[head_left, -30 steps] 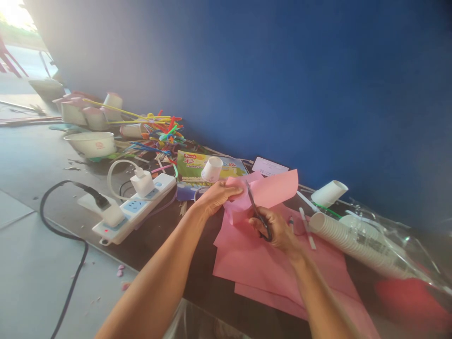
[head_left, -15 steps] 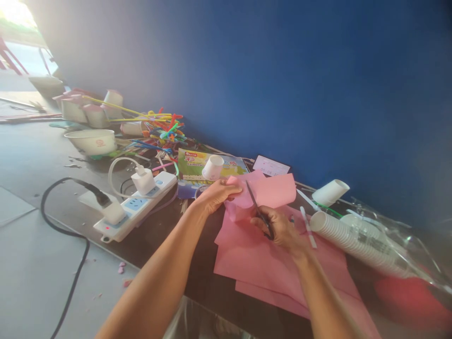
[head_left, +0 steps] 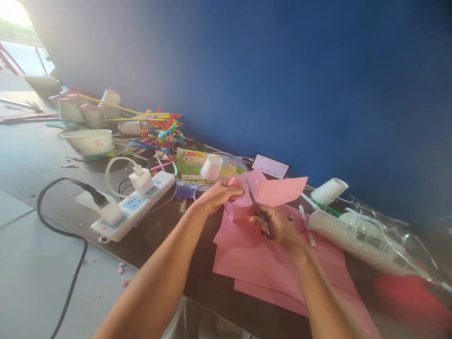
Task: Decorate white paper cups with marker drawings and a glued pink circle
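My left hand (head_left: 221, 194) is closed on a piece of pink paper (head_left: 278, 190), pinching it at its left side. In my right hand (head_left: 277, 226) is a pair of dark-handled scissors (head_left: 260, 215), its fingers wrapped round the handles. The blades point up and away from me and lie across the held paper. To the right of the blades, the paper sticks out as a raised flap. Beneath both hands, larger pink sheets (head_left: 261, 256) lie overlapping on the dark table (head_left: 197, 282).
A white power strip (head_left: 141, 205) with plugs and a black cable lies left. Behind my hands are a paper cup (head_left: 212, 166), a colour-paper packet (head_left: 187, 172) and a timer screen (head_left: 270, 166). Right: stacked cups (head_left: 339, 235). Back left: a bowl (head_left: 88, 142) and pipe cleaners (head_left: 165, 127).
The flap of pink paper right of the scissors has swung out and extends farther right, its end now pointed. Both hands keep nearly the same place.
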Demonstrator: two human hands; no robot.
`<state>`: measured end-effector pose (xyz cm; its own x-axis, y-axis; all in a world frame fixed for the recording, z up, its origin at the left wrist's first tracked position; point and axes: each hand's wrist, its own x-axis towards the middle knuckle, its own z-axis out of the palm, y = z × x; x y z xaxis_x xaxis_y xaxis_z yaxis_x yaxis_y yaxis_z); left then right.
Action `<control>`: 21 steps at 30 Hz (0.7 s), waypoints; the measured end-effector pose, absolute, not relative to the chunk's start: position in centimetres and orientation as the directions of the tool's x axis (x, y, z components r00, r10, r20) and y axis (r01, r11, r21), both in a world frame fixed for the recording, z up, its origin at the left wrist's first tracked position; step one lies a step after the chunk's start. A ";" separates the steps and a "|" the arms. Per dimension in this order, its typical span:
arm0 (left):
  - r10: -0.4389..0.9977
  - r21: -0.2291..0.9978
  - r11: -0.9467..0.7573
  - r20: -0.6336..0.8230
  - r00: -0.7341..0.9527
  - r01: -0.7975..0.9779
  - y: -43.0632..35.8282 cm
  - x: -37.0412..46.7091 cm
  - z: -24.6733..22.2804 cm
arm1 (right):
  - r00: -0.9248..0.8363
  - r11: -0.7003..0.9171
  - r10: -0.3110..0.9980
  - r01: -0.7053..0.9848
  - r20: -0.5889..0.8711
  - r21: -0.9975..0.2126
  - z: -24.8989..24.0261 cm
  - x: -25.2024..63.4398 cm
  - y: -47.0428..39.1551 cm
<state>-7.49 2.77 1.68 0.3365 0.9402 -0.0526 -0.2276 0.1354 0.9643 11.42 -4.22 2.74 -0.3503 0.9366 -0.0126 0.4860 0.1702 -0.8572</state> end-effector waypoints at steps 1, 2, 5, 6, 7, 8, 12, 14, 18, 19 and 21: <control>0.932 0.971 0.124 -0.042 0.359 -0.207 2.8 -7.5 1.7 | -0.348 0.167 0.937 0.487 -0.015 -0.857 2.7 11.4 -4.2; 0.926 0.975 0.113 -0.034 0.377 -0.189 2.8 -7.5 1.8 | -0.346 0.167 0.938 0.487 -0.014 -0.857 2.7 11.4 -4.2; 0.926 0.978 0.119 -0.047 0.375 -0.171 2.9 -7.6 1.8 | -0.337 0.169 0.941 0.488 -0.007 -0.856 2.7 11.4 -4.3; 0.928 0.978 0.127 -0.057 0.368 -0.168 2.9 -7.6 1.7 | -0.335 0.167 0.942 0.489 -0.008 -0.856 2.6 11.4 -4.3; 0.929 0.977 0.134 -0.066 0.364 -0.165 2.9 -7.6 1.7 | -0.333 0.166 0.943 0.492 -0.008 -0.855 2.6 11.5 -4.3; 0.929 0.977 0.139 -0.072 0.362 -0.162 2.8 -7.7 1.7 | -0.334 0.167 0.942 0.496 -0.009 -0.852 2.6 11.4 -4.3; 0.927 0.979 0.134 -0.069 0.368 -0.156 2.8 -7.6 1.6 | -0.340 0.180 0.940 0.499 0.000 -0.848 2.7 11.4 -4.3; 0.923 0.981 0.121 -0.054 0.382 -0.152 2.8 -7.6 1.5 | -0.331 0.175 0.944 0.501 -0.001 -0.848 2.8 11.4 -4.3; 0.917 0.984 0.112 -0.050 0.395 -0.137 3.0 -7.5 1.1 | -0.323 0.167 0.946 0.508 -0.006 -0.845 2.7 11.5 -4.3; 0.917 0.984 0.117 -0.055 0.394 -0.136 3.1 -7.5 1.0 | -0.326 0.170 0.945 0.505 -0.005 -0.846 2.6 11.5 -4.3; 0.917 0.983 0.124 -0.060 0.395 -0.138 3.2 -7.6 0.8 | -0.332 0.172 0.943 0.498 -0.004 -0.850 2.5 11.5 -4.2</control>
<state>-7.55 3.20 0.84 0.3948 0.9168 -0.0603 -0.1383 0.1242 0.9826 11.50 -4.22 2.50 -0.3319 0.9433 -0.0036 0.4979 0.1719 -0.8501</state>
